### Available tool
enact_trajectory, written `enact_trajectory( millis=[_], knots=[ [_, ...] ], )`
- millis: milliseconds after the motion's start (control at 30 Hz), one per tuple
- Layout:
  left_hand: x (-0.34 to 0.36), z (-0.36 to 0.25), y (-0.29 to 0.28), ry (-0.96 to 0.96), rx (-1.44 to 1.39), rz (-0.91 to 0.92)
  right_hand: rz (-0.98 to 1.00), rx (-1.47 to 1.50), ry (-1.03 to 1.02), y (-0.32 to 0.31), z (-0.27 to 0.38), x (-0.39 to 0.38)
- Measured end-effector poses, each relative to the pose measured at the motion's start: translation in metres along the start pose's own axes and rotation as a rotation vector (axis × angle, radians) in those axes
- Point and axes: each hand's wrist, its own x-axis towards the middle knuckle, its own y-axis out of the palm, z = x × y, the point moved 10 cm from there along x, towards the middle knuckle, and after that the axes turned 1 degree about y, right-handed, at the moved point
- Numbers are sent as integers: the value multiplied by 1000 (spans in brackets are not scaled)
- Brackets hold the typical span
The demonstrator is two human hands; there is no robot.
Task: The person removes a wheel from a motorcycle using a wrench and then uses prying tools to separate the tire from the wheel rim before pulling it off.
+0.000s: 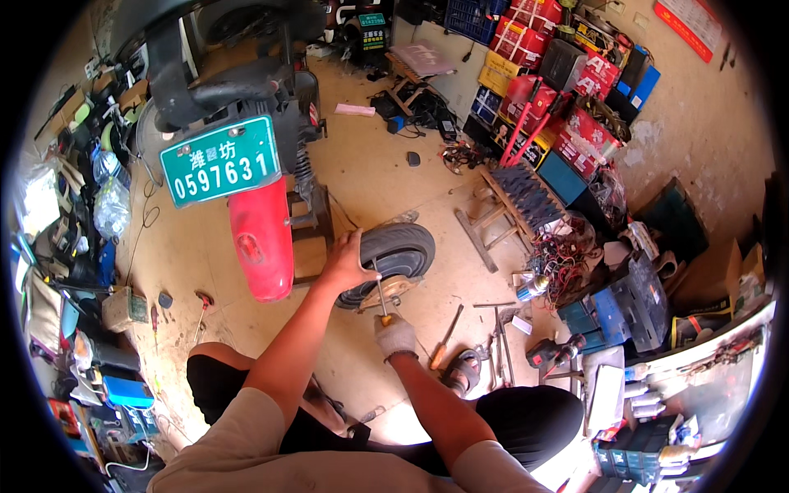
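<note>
A black-tyred wheel (407, 244) with a rusty metal plate (399, 292) at its hub stands on the floor below a raised scooter with a red rear fender (259, 238) and a green plate (218, 160). My bare left hand (348, 261) grips the tyre's upper left side. My right hand (394, 335), in a grey glove, is closed on a yellow-handled tool (385, 320), whose metal shaft points up at the hub area. Near my right hand an orange-handled screwdriver (440, 352) lies on the tan floor.
A slatted wooden stool (485, 255), tangled cables (555, 263), long metal tools (501, 341) and a drill (549, 352) lie to the right. Stacked boxes (518, 99) line the back right. Cluttered shelving and bags (111, 205) run along the left. My knees frame the work.
</note>
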Motion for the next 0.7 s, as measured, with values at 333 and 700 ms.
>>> enact_trajectory(
  millis=[333, 700],
  knots=[
    [9, -3, -2, -184, 173, -3, 332, 63, 214, 103, -60, 61],
    [29, 22, 7, -249, 201, -80, 644, 665, 283, 149, -21, 30]
  ],
)
